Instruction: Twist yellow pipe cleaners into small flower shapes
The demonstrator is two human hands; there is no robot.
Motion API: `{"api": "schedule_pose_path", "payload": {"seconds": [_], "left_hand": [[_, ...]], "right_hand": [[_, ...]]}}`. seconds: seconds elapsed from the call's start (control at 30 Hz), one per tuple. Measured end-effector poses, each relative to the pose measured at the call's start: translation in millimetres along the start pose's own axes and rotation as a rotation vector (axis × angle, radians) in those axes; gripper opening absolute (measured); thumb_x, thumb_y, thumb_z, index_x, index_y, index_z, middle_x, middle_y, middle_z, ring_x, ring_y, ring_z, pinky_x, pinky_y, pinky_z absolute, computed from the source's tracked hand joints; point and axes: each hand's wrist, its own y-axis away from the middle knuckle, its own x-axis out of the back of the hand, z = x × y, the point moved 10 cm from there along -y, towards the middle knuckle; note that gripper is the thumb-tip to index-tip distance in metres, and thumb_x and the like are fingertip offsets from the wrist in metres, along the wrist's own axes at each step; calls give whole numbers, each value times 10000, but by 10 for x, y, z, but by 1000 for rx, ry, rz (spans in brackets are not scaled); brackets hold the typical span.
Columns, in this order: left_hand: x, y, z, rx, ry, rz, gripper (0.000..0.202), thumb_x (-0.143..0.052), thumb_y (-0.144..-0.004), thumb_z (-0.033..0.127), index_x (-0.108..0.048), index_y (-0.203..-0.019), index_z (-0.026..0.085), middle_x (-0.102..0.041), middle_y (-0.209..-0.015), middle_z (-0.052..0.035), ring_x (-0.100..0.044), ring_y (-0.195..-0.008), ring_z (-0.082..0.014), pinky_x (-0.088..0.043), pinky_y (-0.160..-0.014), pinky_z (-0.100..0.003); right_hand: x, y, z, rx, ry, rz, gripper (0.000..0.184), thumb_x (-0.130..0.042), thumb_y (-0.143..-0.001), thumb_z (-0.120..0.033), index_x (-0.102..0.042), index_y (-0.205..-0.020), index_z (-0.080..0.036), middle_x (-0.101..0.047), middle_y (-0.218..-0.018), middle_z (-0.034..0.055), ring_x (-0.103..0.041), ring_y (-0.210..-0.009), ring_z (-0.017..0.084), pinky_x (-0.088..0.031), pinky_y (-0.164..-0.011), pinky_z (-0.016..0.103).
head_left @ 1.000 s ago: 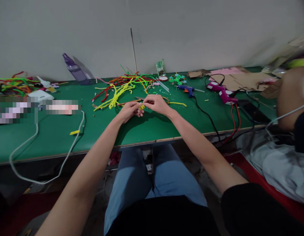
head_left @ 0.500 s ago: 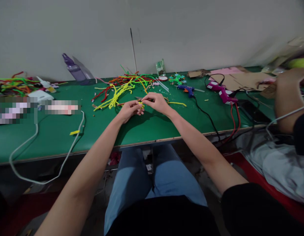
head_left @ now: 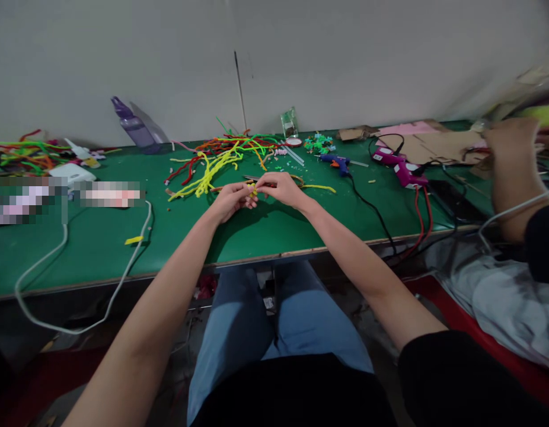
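Above the green table [head_left: 265, 240], my left hand [head_left: 232, 202] pinches a small yellow pipe cleaner piece [head_left: 254, 190] between thumb and fingers. My right hand [head_left: 282, 190] meets it from the other side, its fingertips closed on the same piece, which they largely hide. Just behind my hands lie scissors [head_left: 251, 178], partly covered by the right hand. A yellow pipe cleaner [head_left: 319, 188] sticks out to the right on the table. Left of my hands, a bundle of yellow pipe cleaners [head_left: 208, 175] rests in front of red, orange and green ones [head_left: 239, 142].
A blue glue gun [head_left: 337, 162] with a black cord lies to the right, near magenta plug sockets [head_left: 410, 175] and a phone [head_left: 455, 200]. A purple bottle [head_left: 134, 127] stands back left. A white cable [head_left: 134, 258] loops over the front edge. At right is another person's arm [head_left: 514, 172].
My right hand has shifted slightly downward, still pinching at the yellow piece. My left hand stays nearly in place. The other person's arm at right has moved left.
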Motion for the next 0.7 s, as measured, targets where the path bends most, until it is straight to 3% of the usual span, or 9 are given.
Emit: {"api": "schedule_pose_path", "payload": {"seconds": [0.23, 0.43, 0.57, 0.7], "left_hand": [[-5, -6, -44, 39, -1, 1, 146, -682, -763, 236, -634, -774, 99, -695, -712, -77, -654, -590, -120, -498, -560, -211], [-3, -19, -74, 73, -13, -4, 141, -641, -802, 230, -631, -769, 93, -692, -693, -87, -650, -575, -124, -502, -551, -217], [-10, -12, -30, 44, 11, 14, 183, -655, -817, 278, -628, -843, 99, -700, -728, -86, -654, -591, -115, -509, -570, -210], [2, -13, -26, 49, 57, 54, 316, -572, -871, 434, -599, -828, 122, -698, -707, -90, -672, -620, -137, -534, -611, -241]], "right_hand": [[-23, 56, -128, 88, 207, -9, 131, -530, -836, -165, -656, -866, -152, -638, -838, 46, -563, -756, 150, -395, -698, 265], [-78, 89, -238, 164, 469, -28, 194, -453, -907, -164, -646, -908, -146, -636, -903, 82, -563, -837, 180, -357, -682, 275], [-40, 74, -195, 145, 437, 5, 187, -454, -907, -157, -640, -918, -153, -629, -913, 72, -561, -838, 174, -367, -693, 276], [22, 67, -111, 96, 359, 39, 160, -481, -880, -142, -640, -891, -163, -616, -906, 56, -557, -827, 164, -388, -709, 273]]}}
